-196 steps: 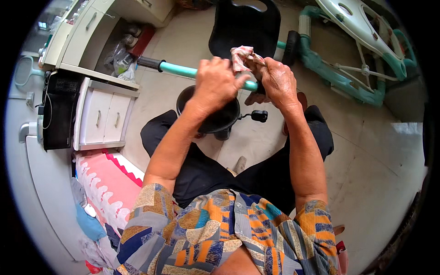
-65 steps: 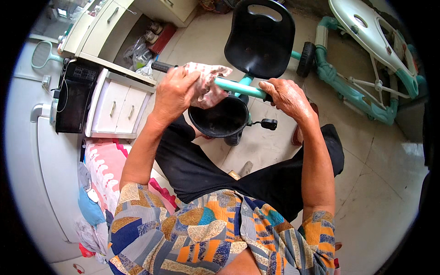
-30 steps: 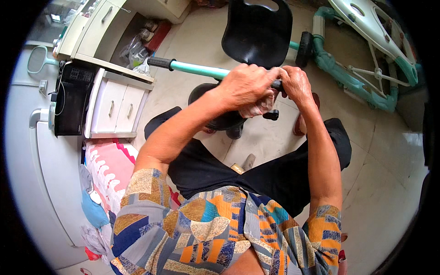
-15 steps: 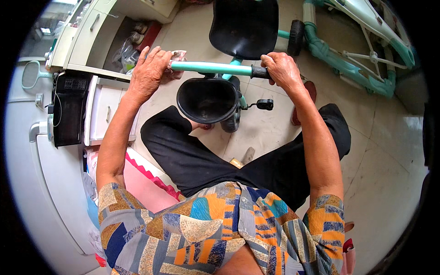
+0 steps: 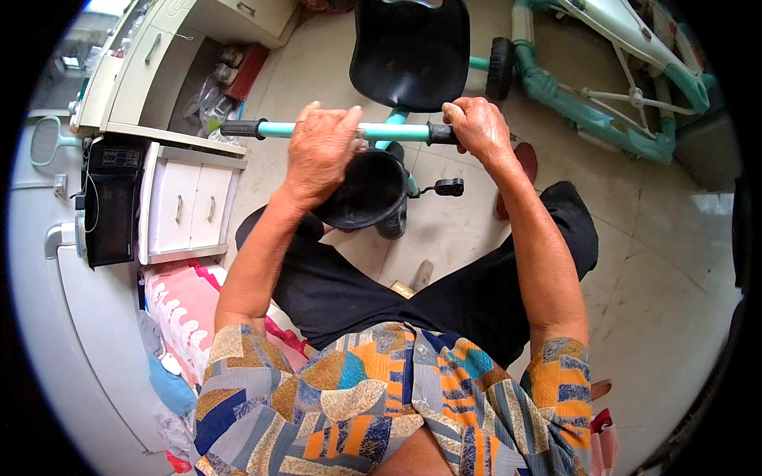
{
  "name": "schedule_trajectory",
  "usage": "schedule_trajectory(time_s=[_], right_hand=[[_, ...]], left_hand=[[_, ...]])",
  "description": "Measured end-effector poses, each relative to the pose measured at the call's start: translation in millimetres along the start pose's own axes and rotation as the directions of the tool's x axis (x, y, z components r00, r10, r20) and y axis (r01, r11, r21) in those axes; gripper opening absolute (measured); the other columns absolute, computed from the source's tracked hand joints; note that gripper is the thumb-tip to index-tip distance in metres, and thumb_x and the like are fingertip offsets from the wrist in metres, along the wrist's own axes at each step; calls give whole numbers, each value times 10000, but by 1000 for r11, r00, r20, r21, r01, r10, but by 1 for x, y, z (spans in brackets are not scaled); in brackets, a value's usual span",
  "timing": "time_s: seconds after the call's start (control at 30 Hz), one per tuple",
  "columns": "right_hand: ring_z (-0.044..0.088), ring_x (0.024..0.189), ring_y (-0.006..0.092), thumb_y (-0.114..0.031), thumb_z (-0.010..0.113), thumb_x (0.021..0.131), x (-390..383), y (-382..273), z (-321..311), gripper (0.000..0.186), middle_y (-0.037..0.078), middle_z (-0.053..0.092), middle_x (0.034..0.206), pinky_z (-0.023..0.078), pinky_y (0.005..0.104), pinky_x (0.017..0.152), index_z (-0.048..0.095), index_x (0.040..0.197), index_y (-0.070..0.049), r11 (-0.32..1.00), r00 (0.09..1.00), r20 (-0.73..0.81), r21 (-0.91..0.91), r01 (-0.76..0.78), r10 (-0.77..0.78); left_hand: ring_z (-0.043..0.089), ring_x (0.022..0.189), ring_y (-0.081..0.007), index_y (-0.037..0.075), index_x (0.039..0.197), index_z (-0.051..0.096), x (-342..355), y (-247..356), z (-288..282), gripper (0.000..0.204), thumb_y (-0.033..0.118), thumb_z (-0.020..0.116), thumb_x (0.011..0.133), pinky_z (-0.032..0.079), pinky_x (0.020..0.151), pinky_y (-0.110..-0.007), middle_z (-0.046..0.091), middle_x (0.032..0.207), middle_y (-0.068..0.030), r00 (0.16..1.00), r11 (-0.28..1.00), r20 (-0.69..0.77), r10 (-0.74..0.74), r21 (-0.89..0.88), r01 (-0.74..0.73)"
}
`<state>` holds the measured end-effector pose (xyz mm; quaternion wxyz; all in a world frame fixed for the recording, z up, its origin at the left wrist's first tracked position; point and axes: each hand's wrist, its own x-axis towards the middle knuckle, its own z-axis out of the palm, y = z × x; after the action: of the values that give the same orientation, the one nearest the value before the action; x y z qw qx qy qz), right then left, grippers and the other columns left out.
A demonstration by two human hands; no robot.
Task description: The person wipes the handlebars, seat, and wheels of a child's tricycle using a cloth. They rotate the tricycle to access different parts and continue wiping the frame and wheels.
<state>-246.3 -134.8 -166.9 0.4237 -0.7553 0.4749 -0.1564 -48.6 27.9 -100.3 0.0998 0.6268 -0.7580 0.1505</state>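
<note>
A child's tricycle stands in front of me, with a turquoise handlebar (image 5: 274, 129) running across from left to right. My left hand (image 5: 321, 151) is closed over the bar left of its middle. A sliver of pale cloth (image 5: 361, 145) shows beneath that hand; the rest of it is hidden. My right hand (image 5: 479, 127) grips the black handle grip (image 5: 441, 134) at the bar's right end. The left black grip (image 5: 240, 128) is bare. Below the bar hangs a black basket (image 5: 369, 190), partly covered by my left hand. Beyond it is the black seat (image 5: 409, 59).
A black pedal (image 5: 449, 187) juts out beside the basket. White drawer cabinets (image 5: 190, 206) stand at left, near a pink patterned cloth (image 5: 178, 301). A turquoise and white frame (image 5: 603, 119) lies at far right on the tiled floor (image 5: 635, 262).
My left hand has slid with the cloth from the bar's left end toward its middle, uncovering the left grip. My right hand stays on its grip. The view has shifted slightly.
</note>
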Motion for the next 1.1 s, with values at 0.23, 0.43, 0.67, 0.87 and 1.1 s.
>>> schedule_trajectory(time_s=[0.23,0.43,0.67,0.87,1.1], right_hand=[[672,659,282,-345,475,903,4,6,-4,380,99,636,567,506,446,717,721,813,-70,1000,1000,-2,-1,-5,5],[676,675,279,-350,465,905,4,6,-7,391,105,646,588,507,436,723,716,813,-66,1000,999,33,31,3,-4],[667,635,259,-335,438,907,0,2,-5,400,103,624,560,507,417,728,701,811,-49,998,998,59,69,11,-15],[658,617,264,-320,432,898,-1,0,-6,401,108,610,543,510,421,730,681,768,-33,998,997,77,64,8,-13],[651,579,247,-327,434,907,3,4,-3,410,91,603,527,511,419,710,683,766,-34,999,999,31,46,26,-27]], left_hand=[[562,1034,-304,6,1283,525,37,61,27,548,123,705,778,425,933,-433,593,1130,-151,998,993,50,41,-115,-35],[565,823,-246,45,1270,540,47,62,36,488,164,636,807,461,735,-376,589,934,-87,990,990,-2,143,14,-143],[576,820,-234,50,1193,571,16,7,9,458,229,717,798,448,783,-382,577,885,-75,982,983,-47,183,16,-183],[589,1058,-300,39,1321,500,-32,-59,-25,539,107,670,814,386,1043,-463,618,1109,-136,997,983,43,67,168,-73],[432,1325,-354,75,1364,484,-49,-76,-24,512,24,564,861,255,1134,-525,561,1311,-145,996,986,-14,-85,143,87]])
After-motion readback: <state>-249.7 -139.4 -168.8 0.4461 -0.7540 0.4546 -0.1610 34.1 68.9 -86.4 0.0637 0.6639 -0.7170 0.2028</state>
